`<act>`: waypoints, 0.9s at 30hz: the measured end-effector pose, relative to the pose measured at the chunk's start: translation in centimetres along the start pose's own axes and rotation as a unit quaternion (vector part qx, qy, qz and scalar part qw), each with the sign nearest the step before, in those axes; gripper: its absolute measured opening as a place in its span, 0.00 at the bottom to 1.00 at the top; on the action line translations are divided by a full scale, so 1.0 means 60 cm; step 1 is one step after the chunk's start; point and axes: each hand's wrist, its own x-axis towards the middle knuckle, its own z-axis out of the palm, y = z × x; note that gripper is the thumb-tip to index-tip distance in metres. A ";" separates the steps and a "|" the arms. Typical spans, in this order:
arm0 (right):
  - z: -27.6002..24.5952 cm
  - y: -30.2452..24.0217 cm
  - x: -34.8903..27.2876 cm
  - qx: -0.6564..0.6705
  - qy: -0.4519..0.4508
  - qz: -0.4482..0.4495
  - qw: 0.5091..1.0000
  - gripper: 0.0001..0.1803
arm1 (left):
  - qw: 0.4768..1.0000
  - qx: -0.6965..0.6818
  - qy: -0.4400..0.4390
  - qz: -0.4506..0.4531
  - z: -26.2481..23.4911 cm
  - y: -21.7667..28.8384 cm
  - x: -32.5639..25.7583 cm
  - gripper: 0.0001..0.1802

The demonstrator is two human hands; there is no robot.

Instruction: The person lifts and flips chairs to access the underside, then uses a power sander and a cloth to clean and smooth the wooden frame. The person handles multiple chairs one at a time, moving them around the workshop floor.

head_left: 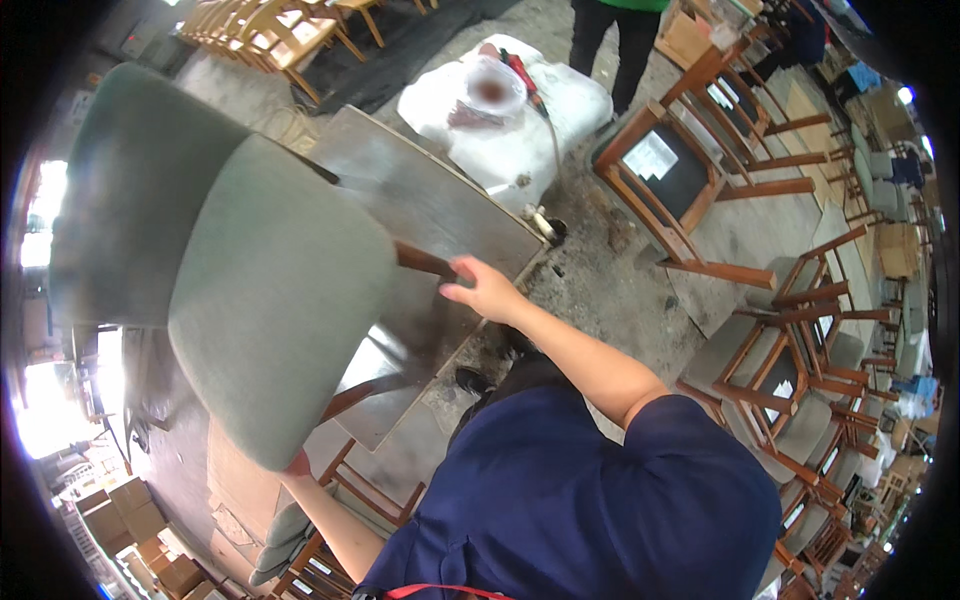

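Observation:
A chair with a grey-green padded seat and a darker padded backrest is tilted over a worn metal-topped table. My left hand grips the lower edge of the seat, its fingers mostly hidden beneath the padding. My right hand is at the end of a brown wooden leg, thumb and fingers apart. Whether those fingertips touch the leg is hard to tell.
Beyond the table, a white wrapped bundle carries a plastic bowl and a red corded power tool. Upturned chairs crowd the right side. Someone in dark trousers stands at the back. Cardboard boxes lie lower left.

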 end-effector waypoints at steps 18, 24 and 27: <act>-0.279 0.231 0.194 -0.352 0.154 0.310 0.870 0.23 | 0.976 0.188 0.002 0.112 0.137 -0.016 -0.071 0.23; -0.273 0.160 0.078 -0.389 0.227 0.152 0.880 0.18 | 0.973 0.057 0.190 -0.116 0.137 -0.022 -0.078 0.31; -0.248 0.143 -0.089 -0.323 0.263 0.118 0.902 0.18 | 0.957 0.194 0.095 -0.194 0.097 -0.076 -0.146 0.29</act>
